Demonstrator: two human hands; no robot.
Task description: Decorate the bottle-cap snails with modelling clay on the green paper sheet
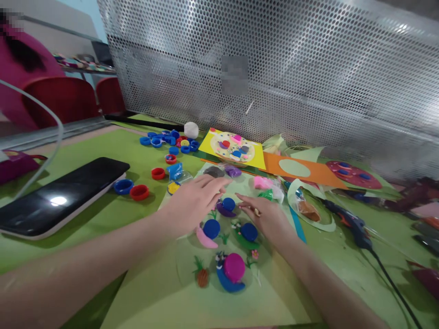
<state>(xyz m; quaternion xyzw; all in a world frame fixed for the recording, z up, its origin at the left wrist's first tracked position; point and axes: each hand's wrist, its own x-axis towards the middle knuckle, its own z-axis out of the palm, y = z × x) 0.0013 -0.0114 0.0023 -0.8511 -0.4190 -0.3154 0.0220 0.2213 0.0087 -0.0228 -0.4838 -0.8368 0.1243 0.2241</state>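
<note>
A pale green sheet (pixel 154 292) lies before me with snails made from clay and bottle caps. My left hand (pixel 192 201) reaches over its upper left, fingers stretched, the tips beside a purple snail with a blue cap (pixel 228 204). From the other side my right hand (pixel 267 217) comes close to the same snail, index finger extended and the others loosely bent; I see nothing held. Below are a pink snail (pixel 206 236), a green snail (pixel 247 235) and a blue snail with a magenta cap (pixel 231 273). A small clay pineapple (pixel 202 277) sits at lower left.
A black phone (pixel 65 196) lies left, near red and blue bottle caps (pixel 139 192). Bags of clay (pixel 265 185) lie behind my hands. A yellow card with snails (pixel 233 147) leans at the back. A glue gun (pixel 351 226) with its cord is at right. Perforated metal (pixel 274 68) stands behind.
</note>
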